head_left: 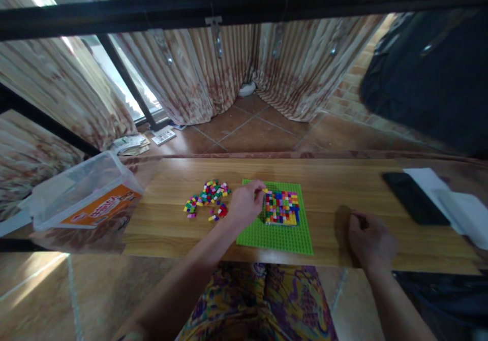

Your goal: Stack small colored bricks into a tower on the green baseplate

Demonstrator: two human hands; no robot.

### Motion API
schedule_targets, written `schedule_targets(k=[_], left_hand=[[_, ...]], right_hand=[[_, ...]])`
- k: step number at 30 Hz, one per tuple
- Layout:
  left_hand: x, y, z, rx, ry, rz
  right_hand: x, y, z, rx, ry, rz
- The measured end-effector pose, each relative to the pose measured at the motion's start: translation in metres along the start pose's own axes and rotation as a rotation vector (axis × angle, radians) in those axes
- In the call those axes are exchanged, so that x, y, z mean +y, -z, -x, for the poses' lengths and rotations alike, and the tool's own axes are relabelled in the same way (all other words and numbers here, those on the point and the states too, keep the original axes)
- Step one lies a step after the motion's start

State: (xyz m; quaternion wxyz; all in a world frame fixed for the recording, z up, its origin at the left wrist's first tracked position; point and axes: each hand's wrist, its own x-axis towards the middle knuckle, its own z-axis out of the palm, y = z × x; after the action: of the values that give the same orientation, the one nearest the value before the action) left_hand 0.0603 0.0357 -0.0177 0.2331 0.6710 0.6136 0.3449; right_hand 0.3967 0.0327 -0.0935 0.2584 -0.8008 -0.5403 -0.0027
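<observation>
My left hand (247, 201) is over the left part of a green studded baseplate (274, 239). Its thumb and fingers pinch a small yellow toy brick (265, 190) at the upper left corner of a multicoloured block of bricks (282, 209) built on the plate. Whether the yellow brick touches the block I cannot tell. To the left, loose small bricks (209, 193) of many colours lie scattered on the wooden table (168, 234). My right hand (371, 239) rests on the tabletop right of the plate, its fingers curled in, with no object showing in it.
A clear plastic box (87, 188) with an orange label stands at the table's left end. Toward the right lie a black flat object (415, 198) and white papers (430, 181). A dark metal bar (244, 5) crosses in front of the striped curtains (213, 76).
</observation>
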Motion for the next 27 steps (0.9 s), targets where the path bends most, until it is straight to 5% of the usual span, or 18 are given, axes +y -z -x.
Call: schedule_targets(k=[10,27], left_hand=[[0.015,-0.008,-0.009,-0.062,-0.011,-0.103],[0.012,-0.008,-0.017,-0.087,0.04,0.083]], right_hand=[[-0.001,0.0,-0.001,0.008,0.023,-0.005],[-0.001,0.001,0.0,0.014,0.021,0.022]])
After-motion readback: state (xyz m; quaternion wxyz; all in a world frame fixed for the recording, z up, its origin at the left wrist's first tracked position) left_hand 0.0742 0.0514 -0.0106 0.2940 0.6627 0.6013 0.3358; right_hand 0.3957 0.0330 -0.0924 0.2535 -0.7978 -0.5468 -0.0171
